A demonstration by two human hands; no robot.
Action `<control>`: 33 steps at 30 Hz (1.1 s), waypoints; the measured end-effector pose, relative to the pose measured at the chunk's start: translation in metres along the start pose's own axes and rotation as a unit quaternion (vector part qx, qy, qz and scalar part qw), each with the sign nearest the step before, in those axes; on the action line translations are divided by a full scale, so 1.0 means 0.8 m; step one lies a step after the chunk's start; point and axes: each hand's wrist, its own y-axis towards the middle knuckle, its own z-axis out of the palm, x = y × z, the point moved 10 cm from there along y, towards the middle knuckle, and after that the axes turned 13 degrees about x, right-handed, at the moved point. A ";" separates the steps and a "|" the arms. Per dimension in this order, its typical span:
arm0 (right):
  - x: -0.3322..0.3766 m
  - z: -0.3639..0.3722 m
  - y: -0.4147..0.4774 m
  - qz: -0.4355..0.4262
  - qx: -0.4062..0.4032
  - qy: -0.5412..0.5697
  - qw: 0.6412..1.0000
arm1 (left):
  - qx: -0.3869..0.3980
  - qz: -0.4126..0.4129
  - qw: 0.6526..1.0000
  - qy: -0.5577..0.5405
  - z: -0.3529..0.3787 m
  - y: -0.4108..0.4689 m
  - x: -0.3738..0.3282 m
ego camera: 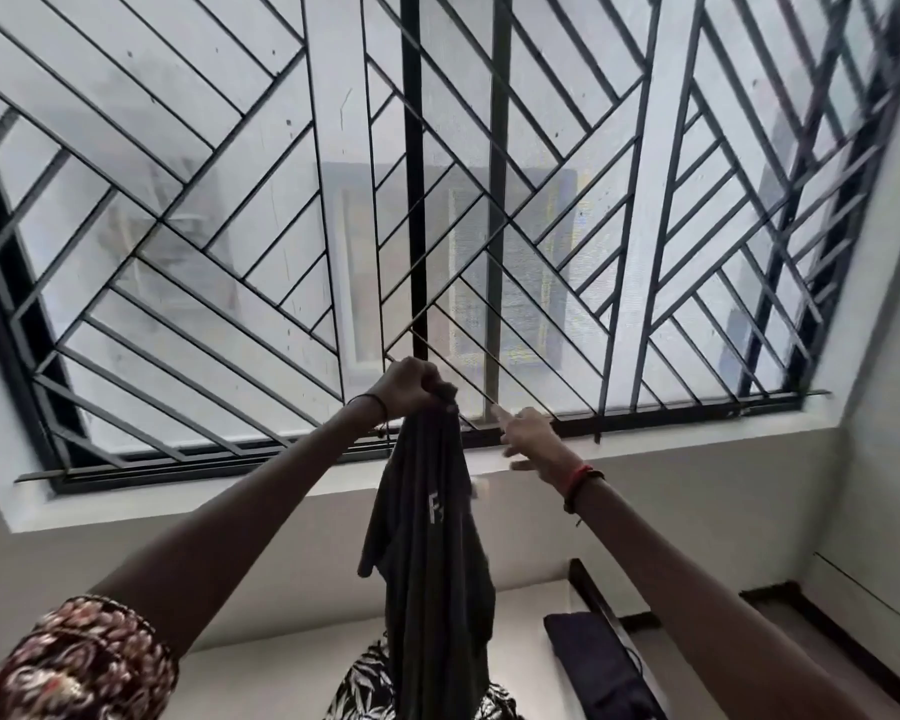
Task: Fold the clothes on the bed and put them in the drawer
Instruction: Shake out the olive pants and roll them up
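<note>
Left hand (409, 384) grasps the dark shirt (432, 563) top; fabric hangs toward 6 o'clock. Right hand (533, 441), fingers released, at its 3 o'clock.

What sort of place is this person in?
Probably a room in a home, likely a bedroom. A big grilled window is set in plain white walls, the left hand holds up a grey shirt, and a patterned cloth lies below it.
</note>
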 end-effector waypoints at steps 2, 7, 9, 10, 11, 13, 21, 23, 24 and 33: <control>0.011 0.038 -0.007 0.004 0.102 0.078 0.992 | 0.006 -0.009 0.999 0.038 0.006 0.000 0.000; 0.038 0.072 -0.007 0.004 0.183 0.113 0.977 | 0.005 -0.001 0.996 0.094 0.009 -0.007 -0.007; 0.037 0.078 -0.002 0.012 0.194 0.107 0.975 | 0.031 -0.003 0.991 0.128 0.010 -0.009 -0.007; 0.035 0.079 0.002 0.016 0.194 0.107 0.975 | 0.044 -0.001 0.988 0.150 0.012 -0.010 -0.008; 0.035 0.080 0.002 0.022 0.195 0.111 0.974 | 0.055 -0.004 0.984 0.167 0.014 -0.013 -0.008; 0.031 0.090 0.004 0.052 0.222 0.118 0.967 | 0.062 -0.006 0.979 0.195 0.015 -0.018 -0.008; 0.020 0.133 -0.006 0.113 0.284 0.160 0.939 | -0.013 -0.030 0.976 0.216 0.002 -0.031 -0.002; 0.020 0.134 -0.002 0.098 0.261 0.196 0.940 | 0.001 -0.033 0.975 0.221 0.004 -0.034 -0.002; 0.020 0.133 0.001 0.087 0.255 0.215 0.939 | 0.006 -0.032 0.975 0.222 0.004 -0.035 -0.002; 0.031 0.127 0.000 -0.127 0.190 0.036 0.973 | 0.023 -0.058 0.984 0.165 -0.003 -0.038 0.030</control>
